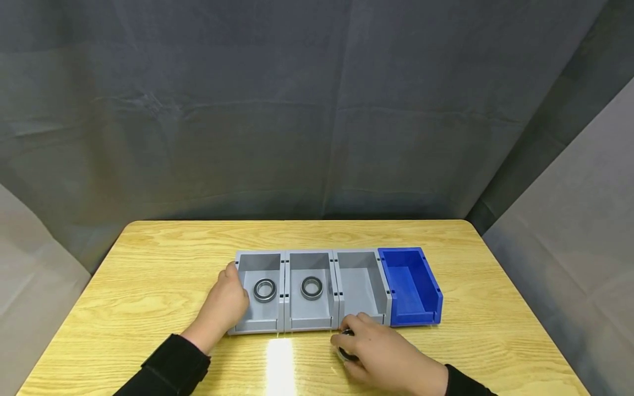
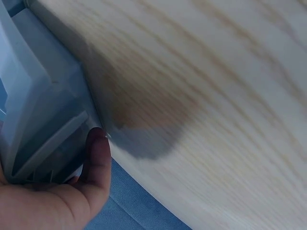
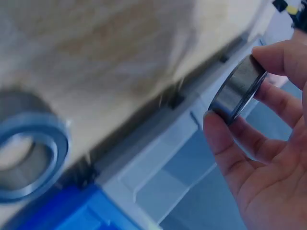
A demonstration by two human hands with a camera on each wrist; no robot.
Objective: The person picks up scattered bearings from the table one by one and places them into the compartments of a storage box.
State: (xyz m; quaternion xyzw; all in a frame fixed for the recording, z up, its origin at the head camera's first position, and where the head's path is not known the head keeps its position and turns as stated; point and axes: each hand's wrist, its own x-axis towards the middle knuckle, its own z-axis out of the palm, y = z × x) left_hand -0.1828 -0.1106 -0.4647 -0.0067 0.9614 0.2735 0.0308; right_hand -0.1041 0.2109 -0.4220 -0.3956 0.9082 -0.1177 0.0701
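Three grey bins, the left one (image 1: 256, 324), the middle one (image 1: 311, 323) and the right one (image 1: 364, 275), stand in a row with a blue bin (image 1: 411, 286) at the right end. One metal ring bearing (image 1: 264, 290) lies in the left grey bin, another bearing (image 1: 311, 287) in the middle one. My left hand (image 1: 225, 300) grips the left grey bin by its outer side wall. In front of the right grey bin, my right hand (image 1: 378, 352) pinches a bearing (image 3: 237, 90) between thumb and fingers. A further bearing (image 3: 36, 148) shows in the right wrist view, hidden in the head view.
The bins stand on a wood-grain table (image 1: 163, 264) with rounded back corners. Behind it hangs a dark grey cloth (image 1: 297, 137), and lighter cloth (image 1: 574, 231) flanks the right side. Light glares off the tabletop in front of the middle bin.
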